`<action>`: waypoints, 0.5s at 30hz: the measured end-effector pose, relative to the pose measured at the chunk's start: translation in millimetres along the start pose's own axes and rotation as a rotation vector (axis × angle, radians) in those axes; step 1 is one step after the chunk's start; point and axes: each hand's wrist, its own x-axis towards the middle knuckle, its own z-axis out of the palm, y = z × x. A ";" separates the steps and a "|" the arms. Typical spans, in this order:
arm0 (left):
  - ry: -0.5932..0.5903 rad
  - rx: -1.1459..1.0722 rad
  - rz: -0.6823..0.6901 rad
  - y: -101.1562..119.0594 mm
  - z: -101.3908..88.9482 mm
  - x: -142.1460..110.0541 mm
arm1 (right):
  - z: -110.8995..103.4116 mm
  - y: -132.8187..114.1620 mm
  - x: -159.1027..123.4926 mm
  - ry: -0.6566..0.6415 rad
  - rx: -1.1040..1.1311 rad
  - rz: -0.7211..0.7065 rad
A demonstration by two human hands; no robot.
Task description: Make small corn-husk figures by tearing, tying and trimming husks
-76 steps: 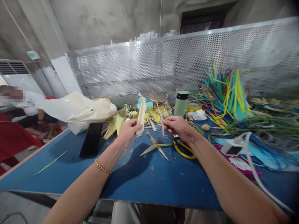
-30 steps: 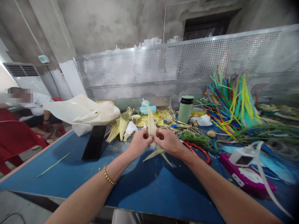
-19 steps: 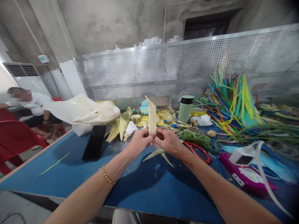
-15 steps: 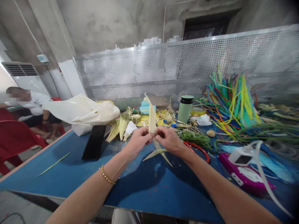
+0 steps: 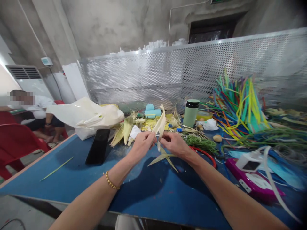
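Observation:
Both my hands meet above the blue table (image 5: 148,195), pinching a pale dried husk strip (image 5: 160,124) that stands up between them and splits into two near its top. My left hand (image 5: 141,145), with a gold bracelet on the wrist, grips its left side with closed fingers. My right hand (image 5: 174,144) pinches the right side. Below them lie crossed husk strips (image 5: 164,158) on the table.
A black phone (image 5: 98,146) lies left, beside a cream plastic bag (image 5: 83,116) and a husk pile (image 5: 127,127). A green flask (image 5: 191,112), red-handled scissors (image 5: 207,153), coloured strips (image 5: 236,102), a purple device (image 5: 254,182) sit right. A seated person (image 5: 35,108) is far left.
My hands came together on the husk strip and its top has parted into two pieces. The view shifted slightly left.

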 end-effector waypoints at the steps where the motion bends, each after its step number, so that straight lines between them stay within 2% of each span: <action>1: 0.011 0.060 0.026 -1.7 0.6 0.4 | -0.7 -1.5 -0.2 0.022 0.021 0.013; 5: 0.061 0.237 0.088 -4.4 0.5 1.1 | -5.5 -4.3 -0.4 0.064 0.138 0.067; 9: 0.154 0.135 0.047 -0.7 -11.1 5.3 | -13.7 9.1 3.9 0.090 0.085 0.152; 12: 0.332 0.010 0.044 3.6 -27.9 11.7 | -23.0 32.3 10.2 0.180 -0.053 0.272; 15: 0.517 -0.179 0.070 8.0 -45.3 17.7 | -32.1 56.0 14.4 0.245 0.006 0.458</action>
